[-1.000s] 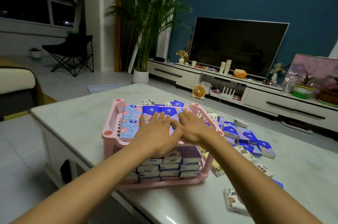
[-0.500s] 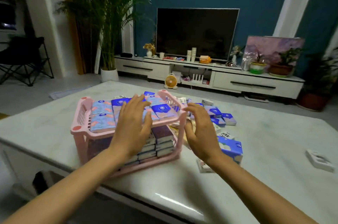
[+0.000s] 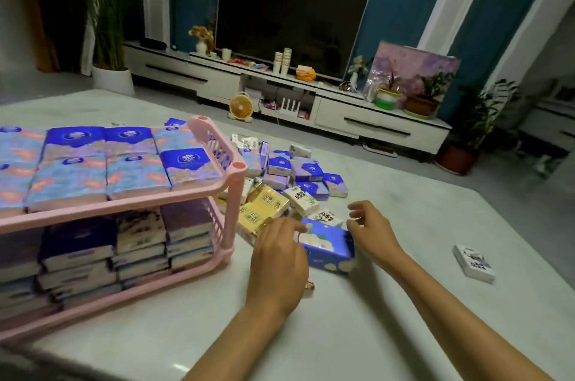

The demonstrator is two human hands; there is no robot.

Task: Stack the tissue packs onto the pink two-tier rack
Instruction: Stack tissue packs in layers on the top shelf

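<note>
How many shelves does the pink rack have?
2. The top shelf holds a layer of blue packs; the bottom shelf beneath holds stacks. The rack is cut off at left.

Left hand [image 3: 280,259], right hand [image 3: 371,229] — flanking blue tissue pack [image 3: 329,248].

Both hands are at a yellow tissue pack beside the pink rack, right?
No. The head view shows a blue tissue pack between the left hand and right hand, not a yellow one. It is beside the pink rack.
</note>
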